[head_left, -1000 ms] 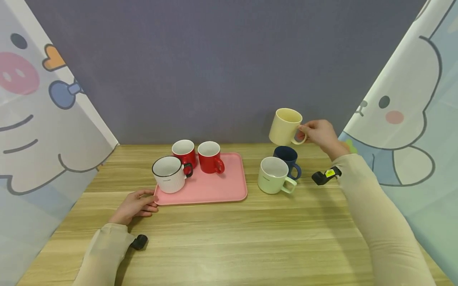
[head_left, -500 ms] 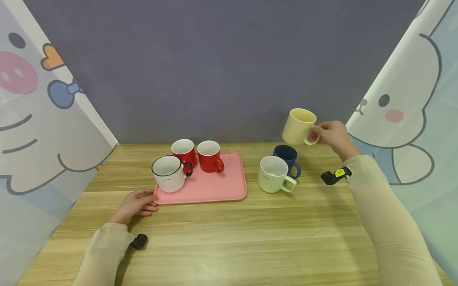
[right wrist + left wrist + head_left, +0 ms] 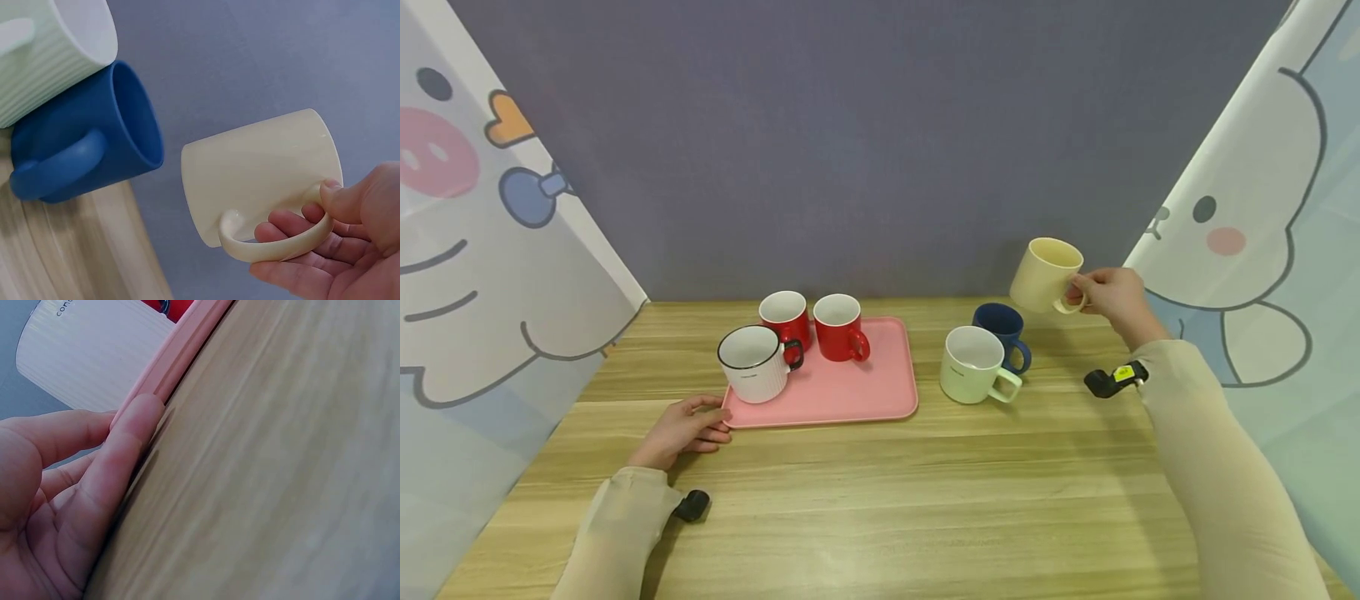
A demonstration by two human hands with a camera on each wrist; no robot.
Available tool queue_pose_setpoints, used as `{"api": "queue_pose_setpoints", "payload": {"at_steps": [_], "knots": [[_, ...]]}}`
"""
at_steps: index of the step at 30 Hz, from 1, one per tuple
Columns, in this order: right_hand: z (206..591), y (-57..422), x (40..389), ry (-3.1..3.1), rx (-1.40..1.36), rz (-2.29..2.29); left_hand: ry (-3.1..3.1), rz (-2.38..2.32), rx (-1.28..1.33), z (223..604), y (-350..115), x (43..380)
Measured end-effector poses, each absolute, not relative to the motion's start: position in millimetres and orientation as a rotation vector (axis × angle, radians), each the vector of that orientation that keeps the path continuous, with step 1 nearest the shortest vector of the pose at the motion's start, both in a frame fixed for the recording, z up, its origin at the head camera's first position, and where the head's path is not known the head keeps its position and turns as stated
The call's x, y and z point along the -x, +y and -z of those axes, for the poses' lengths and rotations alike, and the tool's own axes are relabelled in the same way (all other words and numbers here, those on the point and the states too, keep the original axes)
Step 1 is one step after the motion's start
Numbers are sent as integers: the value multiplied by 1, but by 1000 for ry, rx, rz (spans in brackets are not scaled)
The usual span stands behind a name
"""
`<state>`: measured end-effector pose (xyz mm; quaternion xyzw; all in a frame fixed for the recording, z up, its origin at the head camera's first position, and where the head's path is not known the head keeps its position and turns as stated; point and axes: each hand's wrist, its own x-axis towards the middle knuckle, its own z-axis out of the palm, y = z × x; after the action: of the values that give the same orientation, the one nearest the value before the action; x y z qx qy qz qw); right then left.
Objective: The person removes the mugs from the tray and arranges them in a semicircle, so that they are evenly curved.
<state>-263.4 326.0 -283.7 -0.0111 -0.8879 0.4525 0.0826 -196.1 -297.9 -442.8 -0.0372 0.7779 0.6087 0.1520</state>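
Looking at a big grey wall behind a wood-grain table, with cartoon-print panels either side. Got a pink tray on there, bearing a white mug and two red mugs. Can't see all of the blue mug from the head view, thanks to the pale green mug, or read the white mug's cut-off lettering at left wrist. Pinching the tray's corner with the left hand. Holding the yellow mug tilted, off the table, left of the right hand, pinched by its handle.
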Motion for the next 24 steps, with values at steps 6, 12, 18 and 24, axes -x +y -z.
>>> {"api": "queue_pose_setpoints", "payload": {"at_steps": [6, 12, 18, 24], "knots": [[293, 332, 261, -2685, 53, -1296, 2239, -1742, 112, 442, -297, 195], [303, 337, 260, -2714, 72, -1271, 2239, -1743, 121, 441, -296, 192], [318, 339, 255, -2714, 52, -1260, 2244, -1741, 119, 443, -296, 193], [332, 340, 252, -2704, 10, -1262, 2243, -1746, 104, 441, -296, 194]]}}
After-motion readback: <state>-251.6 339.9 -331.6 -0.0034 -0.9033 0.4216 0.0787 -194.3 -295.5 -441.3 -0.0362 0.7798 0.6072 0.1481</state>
